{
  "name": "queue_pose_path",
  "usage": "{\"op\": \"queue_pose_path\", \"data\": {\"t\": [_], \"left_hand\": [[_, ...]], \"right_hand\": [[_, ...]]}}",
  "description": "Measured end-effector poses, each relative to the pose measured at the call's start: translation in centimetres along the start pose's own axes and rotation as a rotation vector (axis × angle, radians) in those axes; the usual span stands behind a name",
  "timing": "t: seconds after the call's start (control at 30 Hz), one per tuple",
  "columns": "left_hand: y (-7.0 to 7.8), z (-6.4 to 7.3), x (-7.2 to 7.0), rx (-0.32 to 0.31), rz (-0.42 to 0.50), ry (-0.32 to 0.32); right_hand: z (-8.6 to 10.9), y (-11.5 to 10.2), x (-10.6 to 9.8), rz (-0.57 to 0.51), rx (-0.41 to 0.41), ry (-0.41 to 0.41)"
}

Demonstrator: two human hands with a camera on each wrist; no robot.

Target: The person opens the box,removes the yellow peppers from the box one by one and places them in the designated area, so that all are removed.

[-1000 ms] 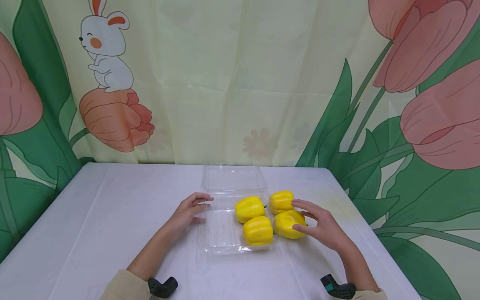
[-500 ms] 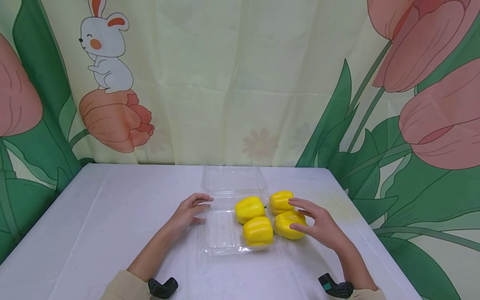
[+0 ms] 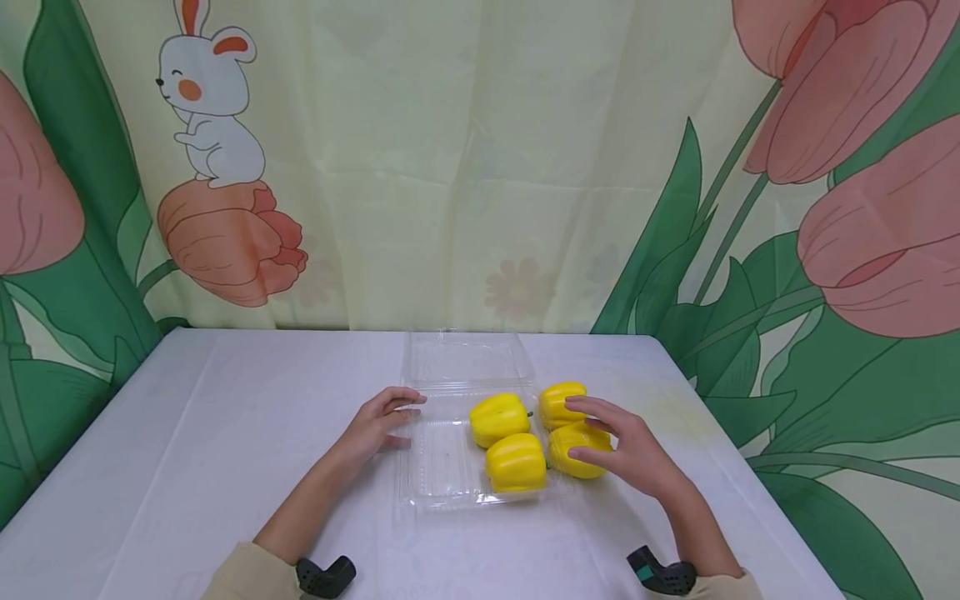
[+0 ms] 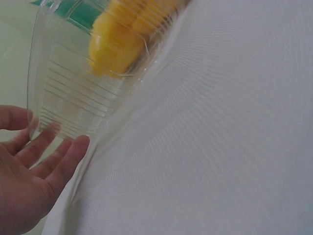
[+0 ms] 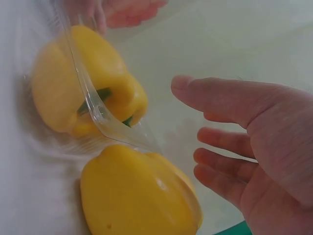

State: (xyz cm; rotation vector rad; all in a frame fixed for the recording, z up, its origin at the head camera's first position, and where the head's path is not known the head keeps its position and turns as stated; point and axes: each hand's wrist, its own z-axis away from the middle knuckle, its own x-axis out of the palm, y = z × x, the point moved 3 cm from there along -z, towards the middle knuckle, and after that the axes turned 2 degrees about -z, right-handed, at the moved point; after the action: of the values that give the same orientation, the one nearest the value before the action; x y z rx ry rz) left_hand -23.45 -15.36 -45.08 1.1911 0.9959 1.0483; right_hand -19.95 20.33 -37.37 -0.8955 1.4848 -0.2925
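A clear plastic clamshell container lies on the table with its lid laid back. Two yellow bell peppers sit in its right half. Two more, a rear yellow bell pepper and a front yellow bell pepper, lie just outside its right edge. My left hand touches the container's left rim with loosely extended fingers; the left wrist view shows the fingertips against its ribbed wall. My right hand hovers over the outside peppers, thumb and fingers apart, holding nothing.
A white cloth covers the table. Behind its far edge hangs a curtain printed with tulips and a rabbit. Black wrist devices sit at both sleeves.
My right hand has drifted left over the two outside peppers, fingers still spread. The left hand, container and peppers have stayed in place.
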Motion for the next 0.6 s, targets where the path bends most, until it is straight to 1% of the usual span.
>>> {"op": "queue_pose_path", "data": {"t": [0.23,0.6], "left_hand": [[0.0,0.0,0.0,0.011,-0.005,-0.007],[-0.1,0.0,0.1,-0.002,-0.004,0.006]], "right_hand": [[-0.2,-0.3,0.6,-0.019,-0.001,-0.022],[-0.5,-1.1,1.6,-0.052,-0.031,-0.062]]}}
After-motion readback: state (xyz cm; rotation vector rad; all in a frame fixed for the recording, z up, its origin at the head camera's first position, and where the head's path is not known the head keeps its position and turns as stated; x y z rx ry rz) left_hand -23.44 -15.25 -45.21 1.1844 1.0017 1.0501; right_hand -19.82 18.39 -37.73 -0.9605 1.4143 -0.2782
